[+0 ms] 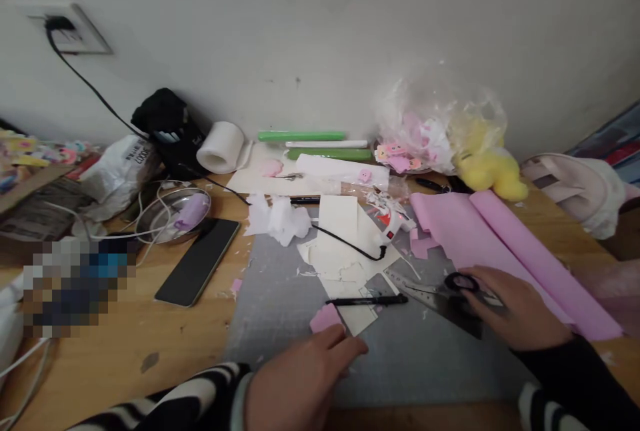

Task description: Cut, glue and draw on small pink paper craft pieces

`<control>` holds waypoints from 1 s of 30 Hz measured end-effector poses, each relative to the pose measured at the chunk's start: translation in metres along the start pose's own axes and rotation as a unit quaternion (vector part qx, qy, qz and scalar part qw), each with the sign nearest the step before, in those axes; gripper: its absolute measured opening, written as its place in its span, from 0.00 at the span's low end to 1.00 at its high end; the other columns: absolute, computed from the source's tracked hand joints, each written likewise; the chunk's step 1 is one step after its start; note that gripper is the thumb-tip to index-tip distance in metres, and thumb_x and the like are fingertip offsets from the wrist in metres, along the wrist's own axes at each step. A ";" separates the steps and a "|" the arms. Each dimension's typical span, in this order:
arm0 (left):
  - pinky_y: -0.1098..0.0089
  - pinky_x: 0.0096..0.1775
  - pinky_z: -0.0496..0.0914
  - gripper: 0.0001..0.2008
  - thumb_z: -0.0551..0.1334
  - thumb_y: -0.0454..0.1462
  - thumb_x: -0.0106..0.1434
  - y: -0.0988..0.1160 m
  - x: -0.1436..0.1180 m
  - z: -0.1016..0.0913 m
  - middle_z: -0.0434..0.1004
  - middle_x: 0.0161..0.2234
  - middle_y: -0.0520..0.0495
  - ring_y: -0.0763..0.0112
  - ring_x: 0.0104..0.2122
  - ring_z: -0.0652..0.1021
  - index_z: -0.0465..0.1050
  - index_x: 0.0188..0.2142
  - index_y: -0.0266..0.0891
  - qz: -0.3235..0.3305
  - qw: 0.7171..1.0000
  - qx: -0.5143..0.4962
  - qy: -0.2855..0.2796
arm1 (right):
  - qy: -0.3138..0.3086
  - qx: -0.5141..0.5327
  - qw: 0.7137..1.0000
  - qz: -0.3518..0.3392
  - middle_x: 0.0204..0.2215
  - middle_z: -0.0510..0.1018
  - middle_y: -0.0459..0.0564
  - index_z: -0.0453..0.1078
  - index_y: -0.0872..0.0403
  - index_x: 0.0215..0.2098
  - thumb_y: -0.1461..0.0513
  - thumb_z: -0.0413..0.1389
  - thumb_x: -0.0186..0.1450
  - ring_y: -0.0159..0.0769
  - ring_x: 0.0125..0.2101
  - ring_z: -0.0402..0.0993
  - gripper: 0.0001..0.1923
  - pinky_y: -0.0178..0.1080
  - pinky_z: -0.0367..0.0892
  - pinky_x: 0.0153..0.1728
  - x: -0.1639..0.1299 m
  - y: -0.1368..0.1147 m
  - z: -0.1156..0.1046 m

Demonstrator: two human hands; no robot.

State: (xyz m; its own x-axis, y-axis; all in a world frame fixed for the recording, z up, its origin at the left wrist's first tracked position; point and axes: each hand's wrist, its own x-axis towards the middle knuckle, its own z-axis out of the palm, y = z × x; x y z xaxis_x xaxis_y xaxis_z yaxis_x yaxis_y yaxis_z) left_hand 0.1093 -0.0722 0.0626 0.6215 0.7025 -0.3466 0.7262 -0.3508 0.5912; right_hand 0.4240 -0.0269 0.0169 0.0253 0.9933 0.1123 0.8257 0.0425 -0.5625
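Observation:
My left hand (pixel 305 374) is low in the middle of the view, fingers curled together. A small piece of pink paper (pixel 326 319) sticks out past its fingertips, held there; the grip itself is partly hidden. My right hand (pixel 515 307) is closed round the black handle of a pair of scissors (pixel 425 292), its blades pointing left over the grey cutting mat (pixel 395 364). Between the hands lies a black pen (pixel 367 300), across cream paper pieces (pixel 340 257). Right of the mat's middle is a partly unrolled sheet of pink paper (pixel 520 251).
A white hot-glue gun (pixel 390 234) with a black cord rests behind the papers. At left are a black phone (pixel 197 264), a metal bowl (pixel 150 214) and loose cables. A tape roll (pixel 220 147), green sticks (pixel 300 136) and a yellow plush toy (pixel 490 171) stand along the wall.

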 end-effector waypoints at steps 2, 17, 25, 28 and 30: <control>0.65 0.41 0.69 0.35 0.51 0.19 0.48 -0.017 -0.009 -0.002 0.71 0.47 0.44 0.60 0.40 0.75 0.61 0.54 0.47 -0.054 0.996 0.072 -0.029 | -0.014 -0.007 1.000 0.023 0.27 0.79 0.50 0.71 0.48 0.27 0.52 0.52 0.50 0.44 0.29 0.74 0.12 0.42 0.65 0.33 0.008 -0.022 0.010; 0.64 0.40 0.71 0.24 0.50 0.25 0.61 -0.056 -0.014 0.025 0.74 0.44 0.38 0.60 0.38 0.75 0.58 0.57 0.31 0.005 0.976 0.215 -0.031 | -0.136 0.078 0.962 0.222 0.01 0.57 0.40 0.59 0.53 0.05 0.50 0.51 0.61 0.26 0.07 0.56 0.30 0.34 0.55 0.16 0.078 -0.080 0.074; 0.65 0.30 0.71 0.13 0.54 0.32 0.62 -0.066 -0.009 0.023 0.76 0.34 0.44 0.63 0.29 0.75 0.68 0.46 0.34 0.132 0.958 0.229 0.115 | -0.058 0.357 0.902 0.235 0.25 0.72 0.43 0.67 0.58 0.34 0.54 0.48 0.66 0.25 0.21 0.68 0.15 0.32 0.66 0.22 0.068 -0.060 0.085; 0.65 0.28 0.70 0.12 0.54 0.33 0.62 -0.072 -0.008 0.026 0.76 0.32 0.47 0.64 0.28 0.75 0.68 0.44 0.35 0.146 0.949 0.217 0.173 | -0.007 0.448 0.871 0.204 0.25 0.71 0.43 0.66 0.57 0.37 0.54 0.48 0.65 0.27 0.22 0.69 0.15 0.34 0.67 0.24 0.067 -0.059 0.085; 0.65 0.28 0.70 0.11 0.54 0.34 0.62 -0.074 -0.008 0.028 0.75 0.31 0.47 0.64 0.27 0.75 0.68 0.44 0.36 0.139 0.952 0.207 0.178 | 0.020 0.485 0.855 0.180 0.23 0.72 0.42 0.66 0.55 0.37 0.55 0.52 0.61 0.28 0.21 0.68 0.12 0.32 0.64 0.20 0.068 -0.058 0.082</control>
State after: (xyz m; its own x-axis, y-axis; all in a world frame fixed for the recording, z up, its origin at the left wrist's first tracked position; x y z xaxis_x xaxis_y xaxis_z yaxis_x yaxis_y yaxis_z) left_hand 0.0592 -0.0690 0.0013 0.7208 0.6868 0.0934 0.6480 -0.7156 0.2607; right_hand 0.3314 0.0467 -0.0101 0.2148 0.9574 -0.1933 -0.0959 -0.1763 -0.9797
